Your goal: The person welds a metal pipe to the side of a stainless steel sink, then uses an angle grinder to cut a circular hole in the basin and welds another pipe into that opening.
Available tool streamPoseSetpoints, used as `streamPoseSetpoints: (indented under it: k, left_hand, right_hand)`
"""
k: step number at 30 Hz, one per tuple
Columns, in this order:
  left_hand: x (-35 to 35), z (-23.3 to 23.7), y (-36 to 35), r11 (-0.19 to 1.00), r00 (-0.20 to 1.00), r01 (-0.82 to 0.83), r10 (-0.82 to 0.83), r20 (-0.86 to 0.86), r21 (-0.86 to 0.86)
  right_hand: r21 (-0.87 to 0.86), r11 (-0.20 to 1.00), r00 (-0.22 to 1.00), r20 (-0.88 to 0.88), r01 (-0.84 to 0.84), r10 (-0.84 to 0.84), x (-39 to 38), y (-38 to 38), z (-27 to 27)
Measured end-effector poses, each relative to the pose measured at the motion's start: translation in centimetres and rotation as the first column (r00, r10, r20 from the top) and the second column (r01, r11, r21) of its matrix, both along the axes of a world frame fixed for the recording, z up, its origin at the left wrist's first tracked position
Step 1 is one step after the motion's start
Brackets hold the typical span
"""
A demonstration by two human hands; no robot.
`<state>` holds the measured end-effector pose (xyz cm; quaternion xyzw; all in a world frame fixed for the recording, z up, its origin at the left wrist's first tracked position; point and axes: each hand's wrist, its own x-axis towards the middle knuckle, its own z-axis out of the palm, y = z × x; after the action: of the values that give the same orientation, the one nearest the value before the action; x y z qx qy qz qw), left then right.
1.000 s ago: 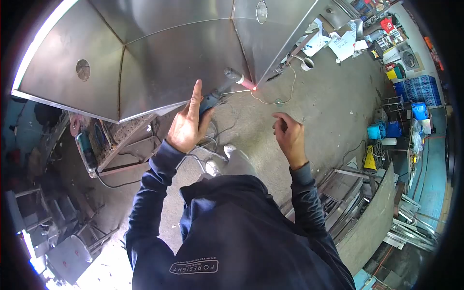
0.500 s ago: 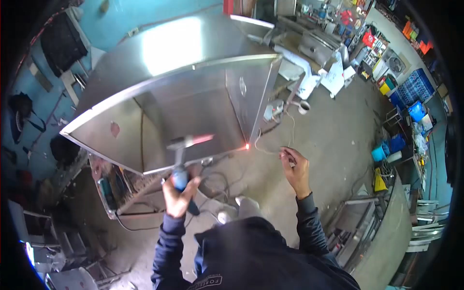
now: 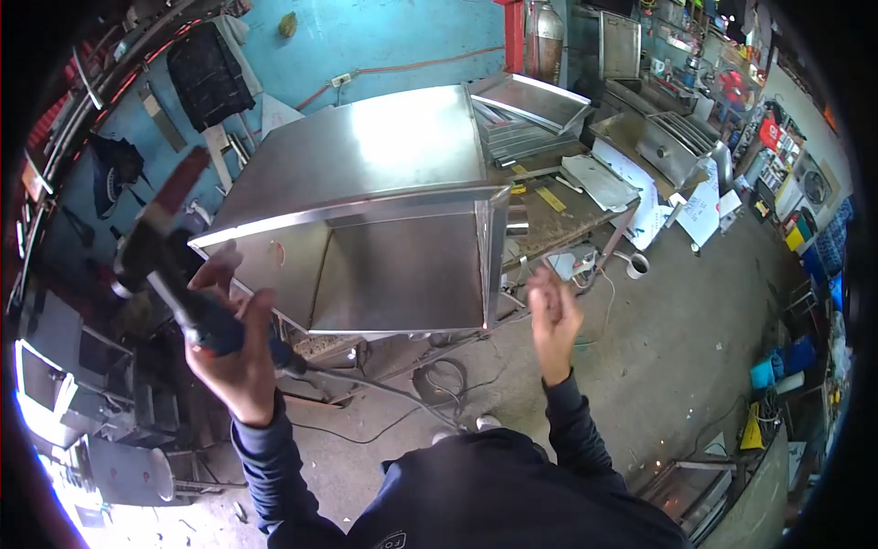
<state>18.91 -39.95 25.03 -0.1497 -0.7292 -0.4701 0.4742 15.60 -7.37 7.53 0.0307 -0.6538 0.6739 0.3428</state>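
Note:
My left hand (image 3: 233, 366) is wrapped round the blue handle of a welding torch (image 3: 178, 297), raised at the left in front of the sheet-metal box. The torch's grey neck and reddish end piece are blurred, and a thick cable runs down from it to the right. The shiny metal box (image 3: 407, 274) lies with its open side towards me, its flanged rim facing forward. My right hand (image 3: 555, 316) is apart from the box, beside its right lower corner, with fingers curled together. Whatever those fingers hold, if anything, is too small to make out.
A workbench (image 3: 549, 233) under the box carries metal offcuts. A coiled cable (image 3: 439, 380) lies on the floor below. A small metal cup (image 3: 637, 265) hangs at the bench's right side. A gas cylinder (image 3: 547, 46) stands at the back wall.
My left hand has carried the torch up and left, away from the box's lower edge. The red glow at the right lower corner has faded. My view has shifted, showing more of the back wall.

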Motion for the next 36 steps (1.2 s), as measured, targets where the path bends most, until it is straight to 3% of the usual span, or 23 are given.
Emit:
streamPoseSetpoints:
  k: [1,2,4,10,12,13,16,17,23,26,28,30,32,33,36]
  left_hand:
    - [-0.1,0.8,1.3,0.998,0.991,-0.056,0.057,0.124,-0.012]
    - [-1.8,0.7,1.2,0.975,0.993,-0.097,0.082,-0.079,-0.202]
    - [-2.0,2.3,4.1,0.952,0.968,-0.187,0.222,0.121,-0.243]
    - [-5.4,2.9,6.5,0.900,0.985,-0.083,0.139,0.100,-0.427]
    - [-5.8,2.6,6.9,0.937,0.963,-0.057,0.144,0.230,-0.345]
    - [-6.1,2.1,6.6,0.972,0.954,0.003,0.067,0.292,-0.234]
    - [-7.2,1.4,5.9,0.950,0.944,-0.031,0.130,0.304,-0.310]
    - [-7.0,1.9,6.6,0.967,0.932,-0.036,0.124,0.340,-0.252]
    - [-7.6,3.0,6.9,0.931,0.934,-0.087,0.200,0.296,-0.354]
    - [-8.8,3.5,7.3,0.946,0.961,-0.036,0.121,0.249,-0.322]
    - [-9.1,4.3,8.1,0.975,0.932,-0.029,0.106,0.346,-0.219]
    - [-10.1,5.0,8.5,0.963,0.932,-0.091,0.172,0.321,-0.252]
    - [-10.9,5.7,9.1,0.963,0.969,-0.060,0.119,0.215,-0.261]
    - [-10.6,6.1,10.5,0.975,0.974,-0.067,0.110,0.197,-0.211]
    - [-9.9,7.2,11.5,0.989,0.979,-0.008,0.038,0.202,-0.146]
  right_hand:
    - [0.097,0.994,0.999,0.004,-0.042,0.042,0.3,0.0,-1.5]
    - [0.083,0.995,0.999,0.004,-0.052,0.052,0.6,-0.3,-1.6]
    - [0.195,0.978,0.997,0.007,-0.078,0.078,0.9,-1.5,-1.3]
    - [0.308,0.949,0.989,-0.108,-0.068,0.106,-0.8,-1.7,-1.2]
    - [0.308,0.948,0.985,-0.119,-0.085,0.127,-1.5,-2.0,-1.3]
    - [0.295,0.951,0.978,-0.154,-0.089,0.139,-2.0,-2.3,-1.2]
    - [0.266,0.959,0.971,-0.185,-0.102,0.155,-3.2,-3.2,-1.2]
    - [0.254,0.961,0.976,-0.157,-0.110,0.154,-3.4,-3.5,-1.2]
    - [0.215,0.957,0.962,-0.149,-0.193,0.228,-5.0,-4.2,-1.4]
    - [0.222,0.953,0.959,-0.149,-0.204,0.240,-5.6,-3.4,-0.4]
    - [0.246,0.961,0.957,-0.226,-0.124,0.182,-6.0,-2.7,0.5]
    - [0.273,0.953,0.962,-0.198,-0.132,0.189,-6.2,-1.5,1.8]
    - [0.286,0.950,0.960,-0.206,-0.126,0.190,-6.2,0.5,4.4]
    - [0.249,0.949,0.953,-0.181,-0.194,0.243,-6.4,1.0,4.6]
    - [0.299,0.940,0.944,-0.229,-0.164,0.238,-7.3,3.1,6.2]
